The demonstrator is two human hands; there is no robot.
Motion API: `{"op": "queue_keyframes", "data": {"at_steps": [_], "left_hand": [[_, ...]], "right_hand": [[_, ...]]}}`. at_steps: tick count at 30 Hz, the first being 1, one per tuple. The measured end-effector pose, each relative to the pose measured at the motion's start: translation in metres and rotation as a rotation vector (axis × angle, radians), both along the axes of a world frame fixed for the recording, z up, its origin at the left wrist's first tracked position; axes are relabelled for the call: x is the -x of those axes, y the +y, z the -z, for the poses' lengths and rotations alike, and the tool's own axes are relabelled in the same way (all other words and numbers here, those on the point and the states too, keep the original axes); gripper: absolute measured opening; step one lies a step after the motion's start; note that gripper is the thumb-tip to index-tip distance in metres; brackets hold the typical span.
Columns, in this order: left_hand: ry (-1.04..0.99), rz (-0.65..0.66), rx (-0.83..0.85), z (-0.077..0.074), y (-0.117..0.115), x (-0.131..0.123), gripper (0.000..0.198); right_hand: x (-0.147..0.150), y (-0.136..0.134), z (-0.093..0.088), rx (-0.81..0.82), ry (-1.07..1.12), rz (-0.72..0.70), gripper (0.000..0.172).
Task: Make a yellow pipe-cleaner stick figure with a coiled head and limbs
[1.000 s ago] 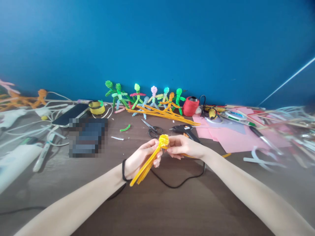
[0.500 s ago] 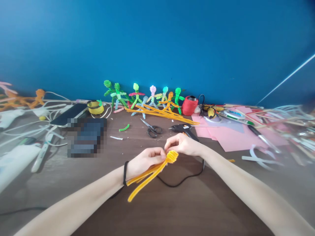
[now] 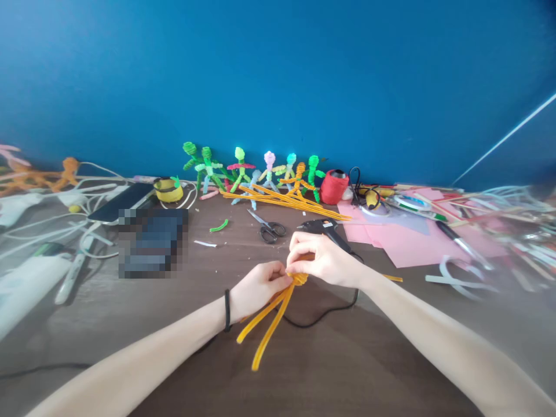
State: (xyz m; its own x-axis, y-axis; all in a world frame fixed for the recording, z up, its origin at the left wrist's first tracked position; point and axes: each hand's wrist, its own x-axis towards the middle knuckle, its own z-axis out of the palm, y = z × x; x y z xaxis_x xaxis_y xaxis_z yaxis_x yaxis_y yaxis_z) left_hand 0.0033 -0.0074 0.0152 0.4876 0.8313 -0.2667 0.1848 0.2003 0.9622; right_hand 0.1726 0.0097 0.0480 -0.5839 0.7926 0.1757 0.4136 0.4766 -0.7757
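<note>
My left hand [image 3: 259,286] is closed round a bundle of yellow-orange pipe cleaners [image 3: 269,324] just below its coiled head. The loose ends hang down and toward me over the brown table [image 3: 304,370]. My right hand [image 3: 321,259] pinches the coiled head from above, and its fingers cover most of the coil. Both hands meet near the middle of the table, just in front of a black glue gun [image 3: 324,227].
A row of pipe-cleaner figures [image 3: 260,171] stands against the blue wall, with loose orange pipe cleaners [image 3: 286,200] before them. Scissors [image 3: 269,229], a red spool [image 3: 334,186], pink paper [image 3: 403,237], a phone [image 3: 124,200] and white cables [image 3: 52,226] lie around. The glue gun's black cord [image 3: 324,313] loops under my hands.
My right hand has come down onto the coiled head and now covers it. The bundle's loose ends have swung lower and point more toward me.
</note>
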Motion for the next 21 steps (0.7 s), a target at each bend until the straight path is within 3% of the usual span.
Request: {"op": "queue_keyframes", "data": {"at_steps": [9, 14, 21], "left_hand": [[-0.137, -0.131, 0.090, -0.008, -0.001, 0.000, 0.022], [-0.211, -0.220, 0.127, -0.011, 0.000, 0.000, 0.018], [-0.418, -0.234, 0.230, -0.013, 0.003, 0.002, 0.012]], "right_hand": [[0.009, -0.010, 0.004, -0.279, -0.014, 0.081, 0.015], [0.012, -0.014, 0.009, -0.312, 0.043, 0.095, 0.011], [0.013, -0.013, 0.011, -0.289, 0.117, 0.145, 0.010]]}}
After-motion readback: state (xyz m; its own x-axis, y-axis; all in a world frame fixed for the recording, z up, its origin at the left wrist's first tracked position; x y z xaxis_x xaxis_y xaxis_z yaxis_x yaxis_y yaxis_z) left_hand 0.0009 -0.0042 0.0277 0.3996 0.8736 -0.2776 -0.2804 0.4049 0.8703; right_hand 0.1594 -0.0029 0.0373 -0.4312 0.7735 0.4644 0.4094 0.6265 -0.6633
